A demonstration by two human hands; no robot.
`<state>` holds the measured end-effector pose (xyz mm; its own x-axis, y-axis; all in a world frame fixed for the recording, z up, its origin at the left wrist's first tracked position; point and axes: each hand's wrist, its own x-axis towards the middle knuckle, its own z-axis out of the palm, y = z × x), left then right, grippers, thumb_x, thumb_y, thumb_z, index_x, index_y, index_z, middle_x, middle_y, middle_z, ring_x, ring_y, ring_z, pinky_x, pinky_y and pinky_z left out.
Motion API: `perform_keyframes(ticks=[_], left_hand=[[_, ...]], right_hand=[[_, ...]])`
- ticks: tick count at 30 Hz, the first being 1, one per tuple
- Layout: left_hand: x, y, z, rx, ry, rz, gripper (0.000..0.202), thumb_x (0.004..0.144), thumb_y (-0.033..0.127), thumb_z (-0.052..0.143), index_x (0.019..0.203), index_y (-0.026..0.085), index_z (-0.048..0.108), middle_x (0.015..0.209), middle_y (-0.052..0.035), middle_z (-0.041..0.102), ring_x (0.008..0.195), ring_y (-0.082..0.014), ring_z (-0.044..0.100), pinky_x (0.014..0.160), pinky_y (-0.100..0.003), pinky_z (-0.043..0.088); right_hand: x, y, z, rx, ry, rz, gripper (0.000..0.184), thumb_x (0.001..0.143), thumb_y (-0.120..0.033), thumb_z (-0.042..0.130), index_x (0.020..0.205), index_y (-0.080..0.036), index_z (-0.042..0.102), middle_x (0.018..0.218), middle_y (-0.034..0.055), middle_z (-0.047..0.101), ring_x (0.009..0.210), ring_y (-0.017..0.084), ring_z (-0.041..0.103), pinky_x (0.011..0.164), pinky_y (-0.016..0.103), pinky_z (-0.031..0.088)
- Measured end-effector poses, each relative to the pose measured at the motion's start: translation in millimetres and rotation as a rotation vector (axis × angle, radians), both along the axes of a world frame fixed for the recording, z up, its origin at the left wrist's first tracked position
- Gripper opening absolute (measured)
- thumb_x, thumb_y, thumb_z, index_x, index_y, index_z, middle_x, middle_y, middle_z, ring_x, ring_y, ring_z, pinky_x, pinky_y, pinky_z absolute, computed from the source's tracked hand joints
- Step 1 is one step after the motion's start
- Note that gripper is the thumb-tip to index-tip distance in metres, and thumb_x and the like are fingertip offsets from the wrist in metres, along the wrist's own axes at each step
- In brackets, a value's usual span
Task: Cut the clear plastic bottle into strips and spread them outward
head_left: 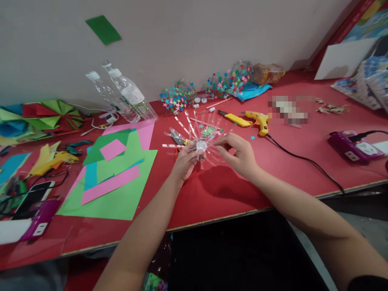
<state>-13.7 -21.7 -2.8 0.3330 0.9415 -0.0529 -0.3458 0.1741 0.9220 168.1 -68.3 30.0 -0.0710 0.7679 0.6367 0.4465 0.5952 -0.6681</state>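
Observation:
A clear plastic bottle top cut into splayed strips lies over the red table, its white cap facing me. My left hand pinches the piece at the cap from below left. My right hand holds the strips on the right side, fingers curled around them. Small coloured stars stick to some of the strips.
A yellow glue gun with a black cord and a yellow utility knife lie just behind the hands. Star-covered bottle pieces, clear bottles, coloured paper sheets, a purple power strip and a phone are spread around.

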Motion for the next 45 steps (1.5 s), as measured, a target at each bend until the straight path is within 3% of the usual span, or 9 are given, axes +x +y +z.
perform_keyframes(ticks=[16, 22, 32, 38, 45], left_hand=[[2.3, -1.1, -2.2, -0.007, 0.036, -0.019, 0.039, 0.060, 0.025, 0.082, 0.095, 0.015, 0.069, 0.068, 0.0012, 0.064, 0.056, -0.0082, 0.055, 0.057, -0.022, 0.043], [2.3, -1.4, -2.3, -0.003, 0.039, -0.019, 0.034, 0.060, 0.025, 0.081, 0.092, 0.015, 0.070, 0.066, 0.0014, 0.064, 0.055, -0.0079, 0.055, 0.056, -0.021, 0.044], [4.3, -3.6, 0.8, 0.010, 0.065, -0.005, 0.041, 0.059, 0.025, 0.080, 0.098, 0.015, 0.069, 0.070, 0.0012, 0.066, 0.055, -0.0080, 0.056, 0.054, -0.021, 0.044], [2.6, -2.8, -1.3, 0.004, 0.051, -0.033, 0.035, 0.062, 0.026, 0.079, 0.093, 0.014, 0.068, 0.063, 0.0017, 0.062, 0.055, -0.0084, 0.055, 0.056, -0.021, 0.045], [2.9, -3.8, 0.3, -0.027, 0.035, -0.037, 0.031, 0.065, 0.024, 0.078, 0.092, 0.013, 0.067, 0.069, 0.0008, 0.063, 0.057, -0.0072, 0.056, 0.055, -0.019, 0.045]], right_hand=[[-1.9, 2.7, -2.9, -0.067, -0.092, -0.020, 0.013, 0.086, -0.018, 0.054, 0.095, -0.018, 0.064, 0.073, -0.0005, 0.057, 0.067, 0.012, 0.053, 0.065, 0.026, 0.044], [-2.3, 1.2, -2.2, -0.085, -0.072, -0.020, 0.016, 0.085, -0.018, 0.055, 0.099, -0.019, 0.063, 0.072, -0.0019, 0.054, 0.063, 0.011, 0.051, 0.062, 0.025, 0.043], [-1.9, 4.4, -6.0, -0.114, -0.061, -0.050, 0.010, 0.083, -0.020, 0.057, 0.093, -0.020, 0.062, 0.072, -0.0019, 0.055, 0.063, 0.011, 0.051, 0.061, 0.025, 0.041], [-1.7, 2.1, -4.2, -0.090, -0.081, 0.034, 0.008, 0.085, -0.018, 0.056, 0.090, -0.019, 0.063, 0.071, -0.0020, 0.054, 0.064, 0.011, 0.050, 0.062, 0.025, 0.041], [-4.0, 1.4, -6.8, -0.051, -0.100, 0.061, 0.007, 0.085, -0.019, 0.056, 0.082, -0.019, 0.062, 0.074, -0.0002, 0.055, 0.064, 0.011, 0.050, 0.062, 0.026, 0.042]])
